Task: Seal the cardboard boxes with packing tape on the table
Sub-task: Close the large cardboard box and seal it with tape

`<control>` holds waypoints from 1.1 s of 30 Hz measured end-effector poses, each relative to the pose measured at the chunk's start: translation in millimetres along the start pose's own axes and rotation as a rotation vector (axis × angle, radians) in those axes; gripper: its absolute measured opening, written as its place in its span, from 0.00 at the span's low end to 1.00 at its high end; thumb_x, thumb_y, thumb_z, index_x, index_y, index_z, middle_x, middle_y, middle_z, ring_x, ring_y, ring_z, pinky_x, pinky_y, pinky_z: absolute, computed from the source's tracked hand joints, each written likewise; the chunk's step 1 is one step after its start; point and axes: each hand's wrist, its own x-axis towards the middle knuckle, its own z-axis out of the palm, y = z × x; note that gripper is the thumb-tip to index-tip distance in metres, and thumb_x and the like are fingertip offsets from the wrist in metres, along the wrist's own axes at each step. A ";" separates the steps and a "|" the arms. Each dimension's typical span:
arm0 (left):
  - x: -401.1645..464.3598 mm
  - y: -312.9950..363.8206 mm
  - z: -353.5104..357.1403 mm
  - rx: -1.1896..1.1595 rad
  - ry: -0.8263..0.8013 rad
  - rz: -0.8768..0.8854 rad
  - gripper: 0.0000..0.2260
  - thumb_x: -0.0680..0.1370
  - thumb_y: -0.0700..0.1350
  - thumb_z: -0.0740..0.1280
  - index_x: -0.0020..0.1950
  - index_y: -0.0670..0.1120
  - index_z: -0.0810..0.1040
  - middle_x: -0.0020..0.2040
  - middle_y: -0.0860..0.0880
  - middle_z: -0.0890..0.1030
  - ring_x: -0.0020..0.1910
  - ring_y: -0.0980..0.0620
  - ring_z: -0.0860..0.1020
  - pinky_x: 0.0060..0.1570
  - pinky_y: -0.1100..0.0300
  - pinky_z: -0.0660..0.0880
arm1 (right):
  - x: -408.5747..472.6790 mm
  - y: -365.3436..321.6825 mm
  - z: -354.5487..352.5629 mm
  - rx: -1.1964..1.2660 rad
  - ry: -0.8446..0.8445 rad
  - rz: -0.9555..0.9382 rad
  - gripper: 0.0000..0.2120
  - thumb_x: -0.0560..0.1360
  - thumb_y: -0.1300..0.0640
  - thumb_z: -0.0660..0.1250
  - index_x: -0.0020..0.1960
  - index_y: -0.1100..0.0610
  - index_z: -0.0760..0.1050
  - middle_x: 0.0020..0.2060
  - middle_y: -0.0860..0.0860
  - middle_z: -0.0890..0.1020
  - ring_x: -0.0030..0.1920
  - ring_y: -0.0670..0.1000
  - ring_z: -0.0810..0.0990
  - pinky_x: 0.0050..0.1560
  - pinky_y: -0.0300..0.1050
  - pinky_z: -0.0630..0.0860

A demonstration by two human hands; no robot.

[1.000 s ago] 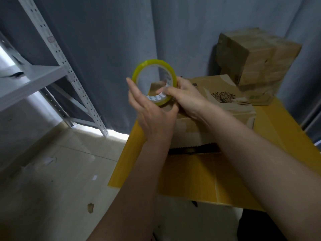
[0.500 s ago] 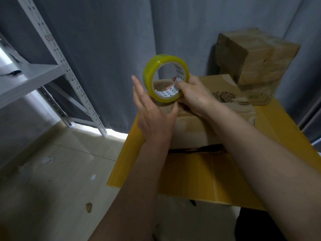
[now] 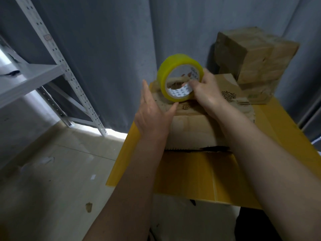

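Head view: right hand (image 3: 206, 94) has lowered tape roll (image 3: 173, 72) onto box (image 3: 189, 126)

Box (image 3: 189, 126) top partly hidden by hands, print on tape roll (image 3: 179, 79) core unreadable

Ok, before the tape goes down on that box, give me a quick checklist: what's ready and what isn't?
1. Tape roll gripped: ok, right hand holds it, fingers through the core.
2. Left hand steadying: ok, open, flat against the cardboard box, thumb tip at the roll.
3. Free tape end found: cannot tell, no loose end shows.
4. Box flaps closed: cannot tell, hands and roll cover the seam.
5. Box resting on the yellow table: ok.
6. Stacked boxes behind clear of the work: ok.
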 end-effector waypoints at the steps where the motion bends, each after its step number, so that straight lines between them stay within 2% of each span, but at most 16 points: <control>1: -0.1 -0.4 -0.1 0.025 -0.008 0.013 0.49 0.66 0.64 0.75 0.79 0.47 0.56 0.72 0.46 0.72 0.66 0.45 0.74 0.58 0.52 0.70 | 1.1 0.2 -5.0 0.028 0.046 0.002 0.08 0.77 0.63 0.63 0.53 0.53 0.71 0.45 0.49 0.79 0.50 0.50 0.80 0.56 0.50 0.77; 5: -1.7 1.6 -1.9 0.069 -0.031 0.044 0.51 0.63 0.68 0.73 0.78 0.46 0.60 0.70 0.45 0.75 0.65 0.44 0.76 0.57 0.53 0.70 | -1.0 2.8 -19.0 -0.035 0.074 -0.022 0.08 0.76 0.63 0.63 0.53 0.54 0.70 0.44 0.47 0.77 0.47 0.47 0.77 0.46 0.38 0.73; 7: -1.0 3.0 -4.4 0.072 -0.042 0.039 0.52 0.63 0.69 0.73 0.79 0.46 0.59 0.68 0.44 0.77 0.62 0.43 0.77 0.56 0.50 0.71 | -3.3 3.8 -19.5 -0.073 0.071 -0.039 0.07 0.77 0.63 0.62 0.53 0.54 0.69 0.44 0.48 0.76 0.46 0.45 0.75 0.47 0.38 0.72; 9: -0.9 3.9 -7.2 0.091 -0.049 0.041 0.52 0.62 0.70 0.73 0.79 0.46 0.59 0.65 0.43 0.78 0.60 0.41 0.78 0.54 0.49 0.72 | -4.9 3.2 -18.2 -0.103 0.094 -0.048 0.06 0.78 0.62 0.62 0.53 0.54 0.69 0.47 0.50 0.76 0.50 0.48 0.75 0.51 0.41 0.71; 11: -0.8 4.7 -9.3 0.112 -0.059 0.044 0.52 0.63 0.70 0.72 0.79 0.46 0.59 0.66 0.44 0.78 0.60 0.42 0.78 0.54 0.50 0.72 | -6.2 2.4 -19.7 -0.121 0.134 -0.067 0.06 0.78 0.63 0.61 0.52 0.54 0.68 0.47 0.50 0.75 0.50 0.49 0.74 0.50 0.38 0.68; 14: -1.0 4.8 -9.8 0.117 -0.075 0.050 0.52 0.63 0.70 0.72 0.79 0.46 0.59 0.65 0.43 0.78 0.61 0.42 0.78 0.56 0.50 0.71 | -9.0 3.7 -27.8 -0.168 0.217 -0.088 0.06 0.78 0.64 0.60 0.51 0.54 0.68 0.39 0.45 0.73 0.43 0.45 0.72 0.38 0.29 0.65; 15: -1.0 4.5 -10.1 0.114 -0.078 0.050 0.52 0.63 0.70 0.73 0.79 0.46 0.59 0.65 0.44 0.78 0.61 0.42 0.78 0.56 0.50 0.71 | -10.6 4.1 -29.7 -0.199 0.225 -0.091 0.06 0.78 0.64 0.60 0.52 0.54 0.68 0.38 0.44 0.72 0.41 0.44 0.72 0.35 0.29 0.64; 18: -0.7 4.0 -10.3 0.109 -0.082 0.054 0.51 0.64 0.69 0.73 0.78 0.45 0.60 0.64 0.44 0.79 0.60 0.43 0.78 0.56 0.51 0.71 | -15.0 8.1 -31.1 -0.271 0.251 -0.130 0.06 0.78 0.64 0.59 0.54 0.57 0.69 0.40 0.47 0.72 0.43 0.48 0.73 0.41 0.36 0.65; 22: -0.2 2.2 -10.6 0.139 -0.111 0.053 0.49 0.66 0.70 0.70 0.78 0.45 0.60 0.68 0.45 0.76 0.64 0.44 0.76 0.58 0.52 0.69 | -20.6 7.8 -25.2 -0.306 0.288 -0.226 0.09 0.77 0.65 0.59 0.57 0.60 0.70 0.41 0.47 0.72 0.45 0.48 0.70 0.40 0.34 0.60; 26: -6.7 -3.1 -7.8 0.241 -0.181 0.161 0.40 0.75 0.68 0.60 0.77 0.43 0.61 0.74 0.45 0.69 0.71 0.46 0.69 0.64 0.54 0.66 | -20.5 7.7 -27.3 -0.251 0.271 -0.201 0.10 0.77 0.66 0.59 0.57 0.60 0.71 0.41 0.47 0.73 0.46 0.48 0.72 0.41 0.35 0.62; 29: -11.7 -5.9 -7.1 0.321 -0.244 0.250 0.37 0.79 0.66 0.52 0.77 0.40 0.62 0.77 0.41 0.64 0.77 0.46 0.60 0.73 0.56 0.57 | -18.9 8.2 -28.2 -0.238 0.241 -0.175 0.09 0.77 0.65 0.59 0.56 0.59 0.71 0.36 0.41 0.70 0.46 0.47 0.71 0.40 0.35 0.61; 33: -12.5 -6.8 -7.1 0.341 -0.278 0.302 0.32 0.81 0.63 0.51 0.75 0.43 0.67 0.76 0.39 0.65 0.77 0.43 0.60 0.75 0.52 0.55 | -18.9 8.4 -27.2 -0.254 0.252 -0.179 0.08 0.77 0.64 0.59 0.56 0.58 0.71 0.36 0.40 0.69 0.46 0.46 0.69 0.39 0.35 0.59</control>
